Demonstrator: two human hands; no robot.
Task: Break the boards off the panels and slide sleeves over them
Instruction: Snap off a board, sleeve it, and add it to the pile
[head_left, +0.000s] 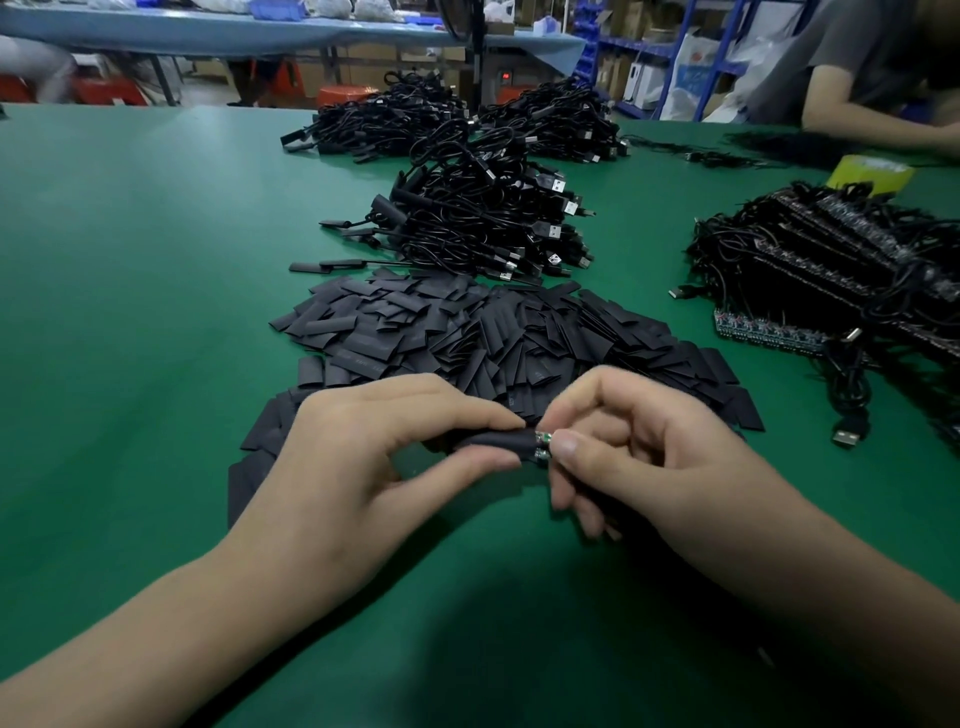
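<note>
1. Both my hands are low over the green table (130, 312).
2. My left hand (363, 457) pinches a black sleeve (493, 441) between thumb and first finger.
3. My right hand (639, 447) pinches a small green board (543, 446) at its end.
4. Most of the board is inside the sleeve; only a short green bit sticks out.
5. Just behind my hands lies a big pile of loose sleeves (467, 332).
6. Some have faint print, but I cannot read it.
7. Cable piles (483, 223) sit farther back.
8. Panels (831, 270) with wires lie to my right, beside a yellow tape roll (870, 174).
</note>
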